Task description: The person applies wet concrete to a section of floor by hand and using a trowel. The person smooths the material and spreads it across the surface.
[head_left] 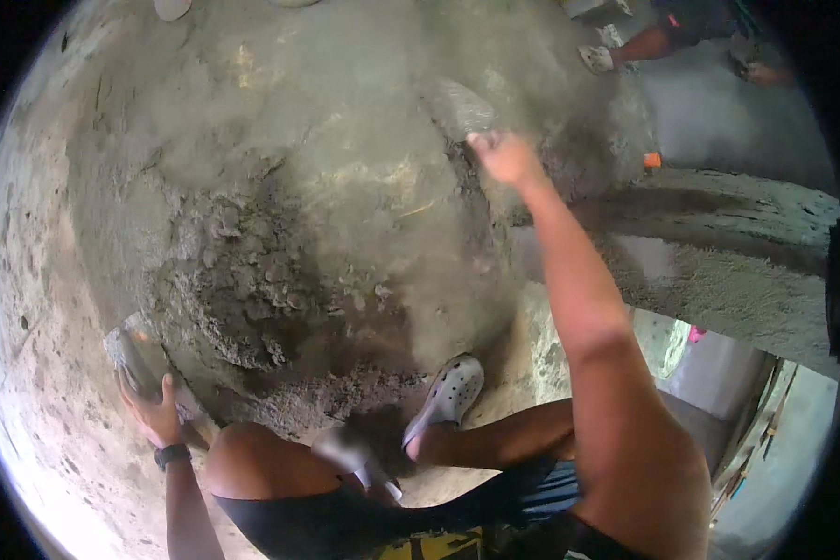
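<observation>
My right hand [506, 159] reaches far forward, closed on a trowel whose handle the fingers hide. The smeared metal blade of the trowel [461, 107] lies low against the wet grey mortar [345, 131]. At the lower left, my left hand [156, 411] is around a mortar-smeared board [133, 359], thumb on one side and fingers on the other. Its exact kind is hard to make out. Between the two hands sits a rough, darker heap of mortar [233, 271], lumpy beside the smoother spread surface.
My clog-shod foot [450, 392] stands at the mortar's near edge. A raised concrete ledge [719, 238] runs off to the right, with an orange block [652, 161] behind it. Another person's foot [599, 58] is at the upper right. A speckled wall [28, 271] curves along the left.
</observation>
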Demonstrator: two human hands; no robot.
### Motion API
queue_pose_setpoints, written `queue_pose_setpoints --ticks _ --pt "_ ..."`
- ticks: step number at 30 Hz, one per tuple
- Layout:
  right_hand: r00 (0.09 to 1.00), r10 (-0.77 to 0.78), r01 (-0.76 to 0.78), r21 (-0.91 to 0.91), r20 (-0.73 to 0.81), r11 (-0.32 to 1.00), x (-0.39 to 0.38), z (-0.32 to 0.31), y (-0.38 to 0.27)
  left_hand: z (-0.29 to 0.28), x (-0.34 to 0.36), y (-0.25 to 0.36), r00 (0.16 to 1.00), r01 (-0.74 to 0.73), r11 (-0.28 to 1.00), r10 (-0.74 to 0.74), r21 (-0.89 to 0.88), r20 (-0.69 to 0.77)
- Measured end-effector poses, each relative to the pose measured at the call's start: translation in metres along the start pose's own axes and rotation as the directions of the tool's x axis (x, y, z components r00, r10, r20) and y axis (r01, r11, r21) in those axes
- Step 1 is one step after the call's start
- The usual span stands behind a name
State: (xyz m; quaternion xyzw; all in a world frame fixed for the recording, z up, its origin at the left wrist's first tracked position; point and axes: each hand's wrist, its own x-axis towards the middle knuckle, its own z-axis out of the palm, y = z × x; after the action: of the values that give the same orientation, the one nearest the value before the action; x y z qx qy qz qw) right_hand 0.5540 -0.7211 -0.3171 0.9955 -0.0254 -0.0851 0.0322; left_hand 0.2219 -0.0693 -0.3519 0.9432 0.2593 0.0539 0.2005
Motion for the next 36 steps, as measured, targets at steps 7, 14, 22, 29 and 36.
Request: queue_pose_setpoints --ticks 7,14,22,29,36 --pt "0.927 0.347 -0.348 -0.021 0.141 0.937 0.028 -0.043 -0.035 -0.011 -0.001 -0.005 1.000 -0.004 0.998 0.006 0.071 -0.028" --pt "0.940 0.313 -0.309 -0.049 0.139 0.950 0.170 0.007 0.022 0.009 0.004 -0.009 0.999 -0.049 0.998 0.050 0.047 -0.007" --pt "0.981 0.090 -0.084 -0.043 0.171 0.996 0.132 0.026 0.031 0.001 0.006 -0.002 0.999 -0.028 0.999 0.027 0.032 0.028" --pt "0.880 0.334 -0.382 0.084 0.338 0.920 0.060 0.006 -0.044 -0.010 0.003 -0.004 0.999 0.035 0.997 -0.034 0.061 -0.021" --pt "0.926 0.378 -0.378 0.048 0.008 0.925 0.030 -0.024 0.013 -0.005 0.002 -0.001 1.000 -0.007 0.999 0.008 0.040 -0.014"
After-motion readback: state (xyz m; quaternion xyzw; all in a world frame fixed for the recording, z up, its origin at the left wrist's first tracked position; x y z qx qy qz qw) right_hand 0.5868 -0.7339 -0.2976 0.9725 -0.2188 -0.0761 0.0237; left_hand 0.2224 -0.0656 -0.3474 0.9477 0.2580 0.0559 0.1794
